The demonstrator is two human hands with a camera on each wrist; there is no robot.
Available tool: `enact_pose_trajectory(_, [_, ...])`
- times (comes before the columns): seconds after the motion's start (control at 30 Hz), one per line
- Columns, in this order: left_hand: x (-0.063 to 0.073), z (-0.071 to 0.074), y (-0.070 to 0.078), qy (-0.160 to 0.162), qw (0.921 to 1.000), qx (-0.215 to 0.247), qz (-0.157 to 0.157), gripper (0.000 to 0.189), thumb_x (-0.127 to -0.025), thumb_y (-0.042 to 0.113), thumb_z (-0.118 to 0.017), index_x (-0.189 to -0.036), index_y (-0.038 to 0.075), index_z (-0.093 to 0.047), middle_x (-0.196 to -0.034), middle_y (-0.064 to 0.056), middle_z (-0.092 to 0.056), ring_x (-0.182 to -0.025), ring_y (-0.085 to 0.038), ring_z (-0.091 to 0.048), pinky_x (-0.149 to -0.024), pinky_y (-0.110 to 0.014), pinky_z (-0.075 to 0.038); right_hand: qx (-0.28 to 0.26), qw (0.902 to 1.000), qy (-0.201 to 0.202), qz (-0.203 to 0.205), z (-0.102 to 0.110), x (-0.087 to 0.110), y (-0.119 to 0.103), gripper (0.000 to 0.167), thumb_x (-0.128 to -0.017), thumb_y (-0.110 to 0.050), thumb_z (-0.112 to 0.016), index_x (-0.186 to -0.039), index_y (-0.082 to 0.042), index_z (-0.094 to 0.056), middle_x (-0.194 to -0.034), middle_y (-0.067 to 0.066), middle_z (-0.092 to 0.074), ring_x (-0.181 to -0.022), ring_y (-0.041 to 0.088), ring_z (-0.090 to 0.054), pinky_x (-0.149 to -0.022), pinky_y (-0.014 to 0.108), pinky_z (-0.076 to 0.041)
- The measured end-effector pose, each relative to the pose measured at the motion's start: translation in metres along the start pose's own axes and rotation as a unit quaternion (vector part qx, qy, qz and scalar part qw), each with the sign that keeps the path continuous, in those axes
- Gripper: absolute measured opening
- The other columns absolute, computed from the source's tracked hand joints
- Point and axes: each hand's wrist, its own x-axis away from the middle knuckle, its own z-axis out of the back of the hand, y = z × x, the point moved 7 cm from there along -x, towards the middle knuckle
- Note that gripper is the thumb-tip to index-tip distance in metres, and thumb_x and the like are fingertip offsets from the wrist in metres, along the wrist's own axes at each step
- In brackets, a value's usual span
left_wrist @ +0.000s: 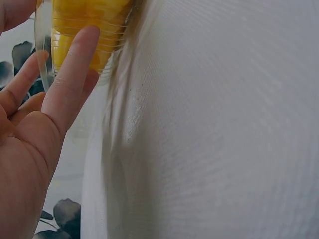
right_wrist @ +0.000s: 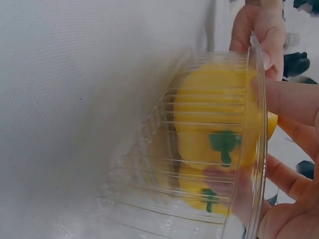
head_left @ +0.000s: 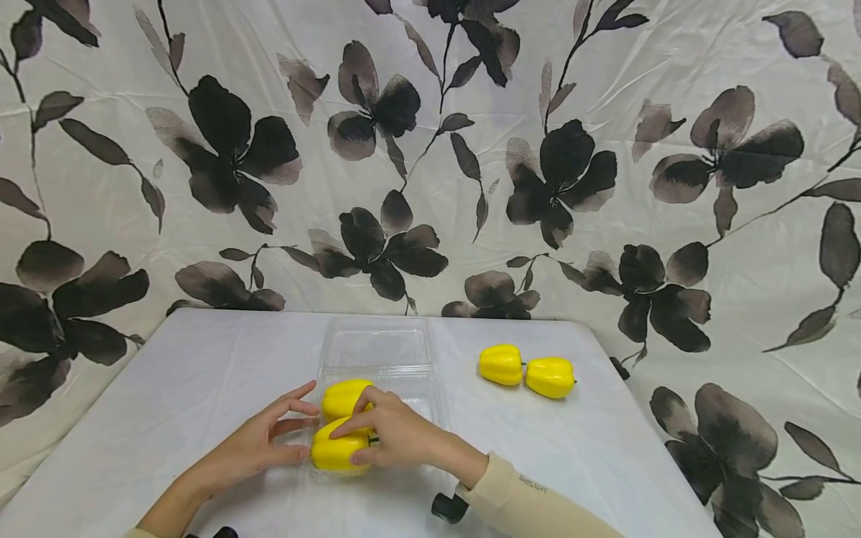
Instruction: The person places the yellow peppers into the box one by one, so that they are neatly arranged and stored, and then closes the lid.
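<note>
Currently, the right hand (head_left: 400, 432) grips a yellow bell pepper (head_left: 335, 453) in a clear plastic container (head_left: 420, 390); the left hand (head_left: 258, 439), fingers loose, touches its nine-o'clock wall. At twelve come a second pepper (head_left: 343, 397), then the open lid (head_left: 377, 347); toward two, other peppers (head_left: 550, 377) on the white-covered tabletop (head_left: 572, 456).

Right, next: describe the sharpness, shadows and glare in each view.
Head view: fairly sharp, evenly lit, small highlights on the yellow bell peppers; left wrist view: dimmer, a soft shadow on the white cloth; right wrist view: slightly hazy, pale glints along the ridges of the clear plastic clamshell container.
</note>
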Motion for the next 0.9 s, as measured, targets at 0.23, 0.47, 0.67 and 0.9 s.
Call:
enact_pose_trajectory(0.23, [0.0005, 0.0000, 0.0008, 0.004, 1.0000, 0.001, 0.005, 0.056, -0.094, 0.021, -0.083, -0.140, 0.009, -0.053, -0.179, -0.010, -0.008, -0.146, -0.052, -0.043, -0.110, -0.045, -0.054, 0.000, 1.0000, -0.002, -0.010, -0.0012, -0.0011, -0.0003, 0.040, -0.093, -0.025, -0.085, -0.131, -0.033, -0.077, -0.116, -0.007, -0.054, -0.103, 0.005, -0.046, -0.085, 0.015, -0.038])
enact_pose_trajectory(0.47, [0.0001, -0.0012, 0.0007, 0.000, 1.0000, 0.001, 0.000, 0.055, -0.095, 0.020, -0.082, -0.140, 0.008, -0.053, -0.179, -0.011, -0.008, -0.146, -0.053, -0.043, -0.109, -0.043, -0.055, -0.008, 0.9998, 0.003, -0.017, -0.0012, -0.0012, -0.0012, 0.039, -0.092, -0.024, -0.086, -0.129, -0.031, -0.078, -0.115, -0.007, -0.053, -0.103, 0.005, -0.045, -0.083, 0.015, -0.037])
enact_pose_trajectory(0.67, [-0.0004, 0.0005, -0.0003, 0.005, 1.0000, -0.006, 0.004, 0.056, -0.094, 0.021, -0.082, -0.140, 0.008, -0.053, -0.179, -0.012, -0.009, -0.145, -0.053, -0.044, -0.109, -0.047, -0.055, -0.005, 0.9997, 0.007, -0.022, -0.0012, -0.0006, -0.0020, 0.039, -0.092, -0.026, -0.086, -0.129, -0.032, -0.078, -0.115, -0.007, -0.053, -0.103, 0.005, -0.045, -0.083, 0.015, -0.038])
enact_pose_trajectory(0.9, [-0.0014, 0.0009, -0.0016, 0.005, 0.9999, -0.010, 0.003, 0.057, -0.095, 0.022, -0.082, -0.141, 0.009, -0.052, -0.179, -0.013, -0.008, -0.146, -0.054, -0.044, -0.108, -0.050, -0.055, -0.011, 0.9999, 0.006, 0.001, -0.0011, -0.0003, 0.0026, 0.041, -0.091, -0.029, -0.087, -0.131, -0.031, -0.077, -0.116, -0.006, -0.053, -0.104, 0.004, -0.046, -0.084, 0.014, -0.039])
